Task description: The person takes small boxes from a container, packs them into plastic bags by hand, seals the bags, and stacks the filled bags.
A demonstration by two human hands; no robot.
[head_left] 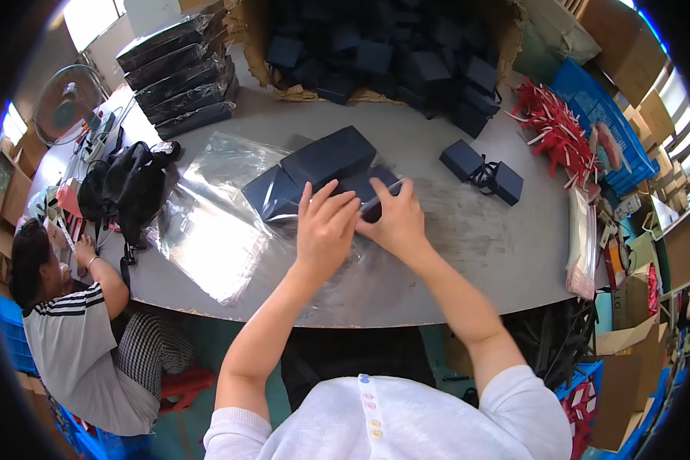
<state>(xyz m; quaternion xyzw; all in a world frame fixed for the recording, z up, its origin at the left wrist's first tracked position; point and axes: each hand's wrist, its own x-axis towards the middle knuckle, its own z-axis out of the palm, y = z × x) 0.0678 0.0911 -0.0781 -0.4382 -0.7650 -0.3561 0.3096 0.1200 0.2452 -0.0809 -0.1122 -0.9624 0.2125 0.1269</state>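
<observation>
A group of dark blue boxes (331, 156) sits on the table in front of me, partly in a clear plastic bag (272, 230). My left hand (326, 230) lies over the bag's near side with its fingers stretched out against the boxes. Thumb and fingers of my right hand (399, 220) are closed around a small dark blue box (372, 205) at the right end of the group. Part of that box is hidden by my fingers. More clear plastic bags (215, 230) lie flat to the left, shining in the light.
Two small boxes (483, 172) with a dark cord lie to the right. A big carton (399, 98) full of dark boxes stands at the back. Wrapped stacks (180, 77), a black bag (126, 184) and red ribbons (553, 134) surround the work area. Another person (84, 330) sits at left.
</observation>
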